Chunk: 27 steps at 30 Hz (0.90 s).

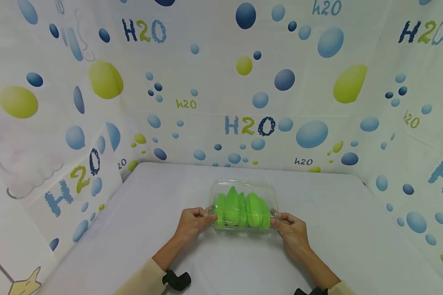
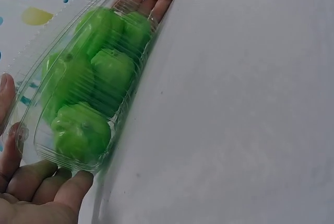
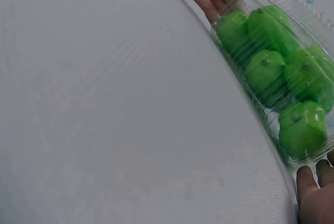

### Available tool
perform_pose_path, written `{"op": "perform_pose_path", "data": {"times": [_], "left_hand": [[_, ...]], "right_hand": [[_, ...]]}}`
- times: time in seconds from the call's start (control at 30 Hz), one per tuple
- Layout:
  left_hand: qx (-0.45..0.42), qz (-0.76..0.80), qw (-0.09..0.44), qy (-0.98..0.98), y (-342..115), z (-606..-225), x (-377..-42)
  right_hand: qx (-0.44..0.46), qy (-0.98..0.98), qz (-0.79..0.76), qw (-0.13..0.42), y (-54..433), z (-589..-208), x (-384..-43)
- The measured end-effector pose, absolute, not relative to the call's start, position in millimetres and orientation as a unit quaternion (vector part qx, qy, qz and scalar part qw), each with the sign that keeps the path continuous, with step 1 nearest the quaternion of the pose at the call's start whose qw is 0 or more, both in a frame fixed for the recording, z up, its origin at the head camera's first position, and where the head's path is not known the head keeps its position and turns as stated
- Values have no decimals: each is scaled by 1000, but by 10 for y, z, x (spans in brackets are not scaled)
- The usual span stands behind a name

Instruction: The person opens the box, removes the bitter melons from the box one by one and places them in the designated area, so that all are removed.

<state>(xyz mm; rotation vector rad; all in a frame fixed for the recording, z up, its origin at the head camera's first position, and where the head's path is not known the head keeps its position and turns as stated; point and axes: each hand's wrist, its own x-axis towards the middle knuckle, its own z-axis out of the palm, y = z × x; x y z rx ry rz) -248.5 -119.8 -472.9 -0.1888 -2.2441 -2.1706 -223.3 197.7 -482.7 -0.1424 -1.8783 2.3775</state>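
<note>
A clear plastic clamshell box (image 1: 259, 187) sits at the middle of the white table, its ribbed walls showing in both wrist views. Inside it are several bright green, lobed pieces (image 1: 231, 209) that look like green peppers. My left hand (image 1: 193, 224) grips the box's left end, thumb over the near corner and the other fingers at the end wall and underside (image 2: 44, 187). At the opposite end my right hand (image 1: 292, 232) grips the right corner between thumb and fingers. In the right wrist view the right fingers (image 3: 308, 179) are partly cut off by the frame edge.
The white cloth-covered table (image 1: 162, 188) reaches back to a wall sheet (image 1: 214, 82) printed with blue and green bubbles and H2O lettering. Similar sheets stand along the left and right sides. A black wrist camera (image 1: 177, 280) is strapped by the left cream sleeve (image 1: 144, 278).
</note>
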Motion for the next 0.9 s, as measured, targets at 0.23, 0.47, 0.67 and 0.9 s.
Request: {"op": "perform_pose_path", "data": {"times": [0.23, 0.47, 0.67, 0.9], "left_hand": [[-60, -696, 8, -716, -1200, -4721, -2486], [-54, -678, 6, -733, -1221, -4688, -2482], [-64, -647, -4, -760, -1290, -4614, -2479], [-66, -618, -50, -782, -1317, -4438, -2568]], "right_hand": [[-80, -655, 747, 78, 1951, -4813, -2229], [-50, -713, 696, 72, 2003, -4753, -2182], [9, -766, 642, 36, 2065, -4684, -2119], [100, -804, 586, 2, 2155, -4608, -2164]]}}
